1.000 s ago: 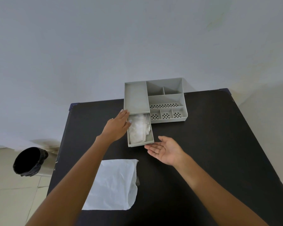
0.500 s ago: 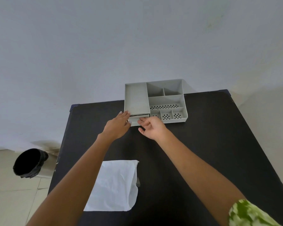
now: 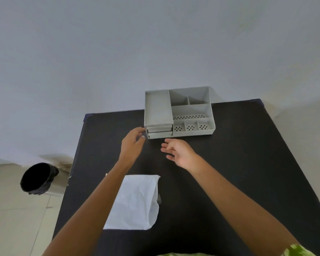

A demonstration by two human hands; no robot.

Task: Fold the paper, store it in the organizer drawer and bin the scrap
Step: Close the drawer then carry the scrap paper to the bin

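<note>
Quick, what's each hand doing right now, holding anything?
Left hand: open, holding nothing, beside the closed drawer.
Right hand: open, palm up, holding nothing.

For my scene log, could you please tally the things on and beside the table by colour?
Grey: 1, the organizer, drawers shut
White: 1, the paper sheet on the black table
Black: 1, the bin on the floor, beside the table
Total: 3

black table (image 3: 248, 163) — grey organizer (image 3: 179, 115) at far edge | white paper (image 3: 135, 204) near front
</note>
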